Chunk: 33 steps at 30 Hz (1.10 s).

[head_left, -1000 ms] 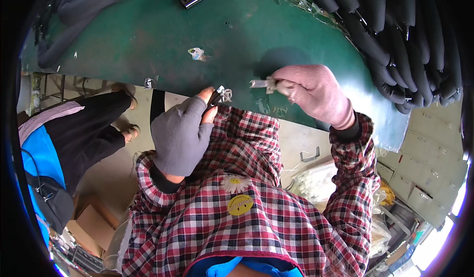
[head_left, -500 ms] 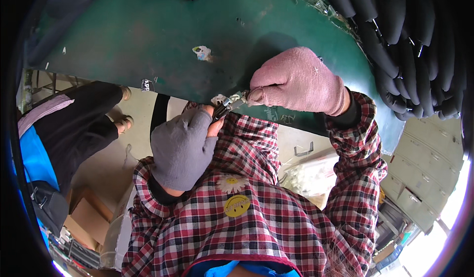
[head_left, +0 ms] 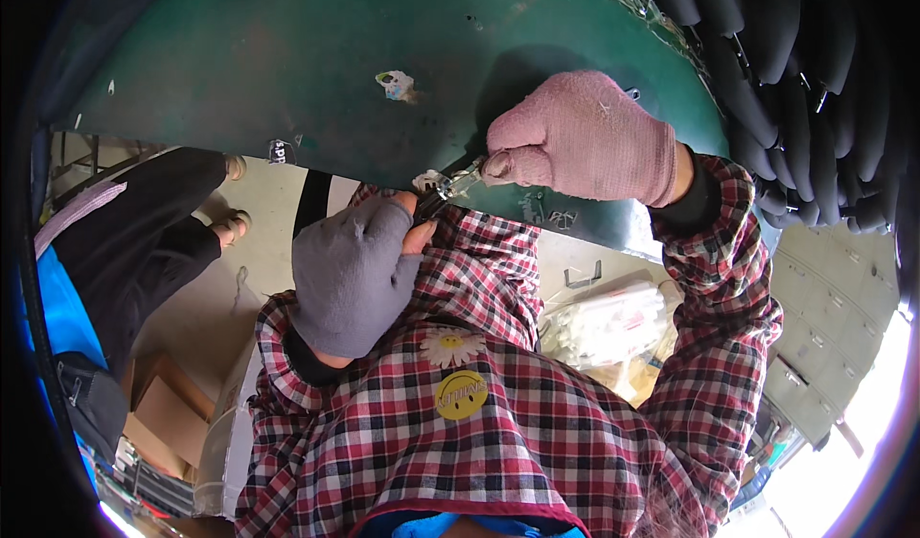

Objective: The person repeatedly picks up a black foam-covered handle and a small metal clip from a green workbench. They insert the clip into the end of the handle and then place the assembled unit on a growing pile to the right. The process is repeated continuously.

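Observation:
My left hand (head_left: 353,277), in a grey glove with bare fingertips, is closed around a short dark metal piece (head_left: 429,206) at the near edge of the green table. My right hand (head_left: 585,140), in a pink glove, pinches a small shiny clip-like piece (head_left: 466,180) between thumb and forefinger. This shiny piece meets the end of the dark one; whether they are joined I cannot tell. Both hands are close together, the right one over the tabletop and the left one just off its edge. My palms hide most of what they hold.
Many black padded handles (head_left: 767,68) with metal ends are heaped at the right of the green table (head_left: 287,68). Small shiny metal pieces (head_left: 642,6) lie along the far right. A person in dark trousers (head_left: 144,231) is at the left, near a cardboard box (head_left: 172,413).
My right hand has shifted slightly up and to the right, still pinching the shiny piece. My left hand has barely moved. The metal bar at the far edge has mostly left the view.

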Each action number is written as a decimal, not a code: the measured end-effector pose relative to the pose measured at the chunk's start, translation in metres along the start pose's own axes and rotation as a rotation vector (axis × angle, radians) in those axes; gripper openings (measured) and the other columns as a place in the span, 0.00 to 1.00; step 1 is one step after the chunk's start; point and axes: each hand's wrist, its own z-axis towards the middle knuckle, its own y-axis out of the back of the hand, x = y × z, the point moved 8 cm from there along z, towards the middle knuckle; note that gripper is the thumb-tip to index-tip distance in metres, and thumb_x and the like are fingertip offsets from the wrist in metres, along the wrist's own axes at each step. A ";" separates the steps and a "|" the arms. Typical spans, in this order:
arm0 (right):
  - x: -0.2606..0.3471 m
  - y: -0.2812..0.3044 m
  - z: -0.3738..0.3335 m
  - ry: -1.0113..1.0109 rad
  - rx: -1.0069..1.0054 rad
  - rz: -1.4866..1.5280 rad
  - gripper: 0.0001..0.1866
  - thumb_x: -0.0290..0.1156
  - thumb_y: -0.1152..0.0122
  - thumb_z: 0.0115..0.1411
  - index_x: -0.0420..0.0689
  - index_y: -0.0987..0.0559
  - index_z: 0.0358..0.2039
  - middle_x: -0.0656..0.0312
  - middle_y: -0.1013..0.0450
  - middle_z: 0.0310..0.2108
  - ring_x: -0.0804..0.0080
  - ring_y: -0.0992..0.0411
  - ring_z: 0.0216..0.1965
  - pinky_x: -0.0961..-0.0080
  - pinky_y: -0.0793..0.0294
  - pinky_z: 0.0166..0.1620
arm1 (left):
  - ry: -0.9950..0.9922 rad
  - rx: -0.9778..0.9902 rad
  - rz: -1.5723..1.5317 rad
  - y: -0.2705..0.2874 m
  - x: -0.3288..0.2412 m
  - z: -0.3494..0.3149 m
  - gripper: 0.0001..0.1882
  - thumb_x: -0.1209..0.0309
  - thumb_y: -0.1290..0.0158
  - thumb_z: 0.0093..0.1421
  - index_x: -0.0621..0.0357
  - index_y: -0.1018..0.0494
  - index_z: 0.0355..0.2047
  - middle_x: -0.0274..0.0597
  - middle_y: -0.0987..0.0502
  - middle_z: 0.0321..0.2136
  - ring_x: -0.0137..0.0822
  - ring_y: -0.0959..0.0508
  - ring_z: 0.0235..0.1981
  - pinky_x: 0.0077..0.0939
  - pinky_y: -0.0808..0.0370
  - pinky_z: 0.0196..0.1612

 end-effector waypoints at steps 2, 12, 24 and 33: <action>0.002 0.002 0.002 0.004 0.019 -0.040 0.16 0.48 0.41 0.62 0.49 0.16 0.31 0.56 0.23 0.26 0.53 0.23 0.33 0.61 0.24 0.37 | 0.055 0.030 -0.020 -0.001 0.002 0.001 0.14 0.64 0.41 0.61 0.62 0.25 0.39 0.46 0.24 0.24 0.46 0.22 0.23 0.37 0.29 0.24; 0.010 0.001 0.007 0.052 0.070 -0.151 0.15 0.46 0.42 0.62 0.48 0.16 0.32 0.57 0.22 0.27 0.53 0.23 0.34 0.59 0.24 0.39 | 0.080 0.064 -0.029 -0.003 0.002 -0.001 0.14 0.65 0.40 0.60 0.64 0.24 0.40 0.49 0.23 0.26 0.49 0.22 0.25 0.38 0.28 0.26; 0.018 -0.012 0.016 0.094 0.055 -0.212 0.17 0.45 0.47 0.63 0.47 0.15 0.35 0.53 0.22 0.30 0.51 0.23 0.36 0.60 0.23 0.41 | 0.061 0.077 -0.001 -0.007 0.004 -0.001 0.14 0.65 0.40 0.61 0.63 0.24 0.39 0.48 0.23 0.26 0.49 0.22 0.24 0.37 0.27 0.26; 0.008 -0.018 0.031 0.014 0.137 -0.063 0.17 0.47 0.41 0.63 0.47 0.15 0.32 0.58 0.22 0.24 0.57 0.23 0.29 0.66 0.25 0.35 | 0.051 0.037 -0.001 -0.017 0.017 0.004 0.13 0.65 0.40 0.60 0.63 0.24 0.39 0.52 0.20 0.31 0.53 0.19 0.29 0.40 0.26 0.28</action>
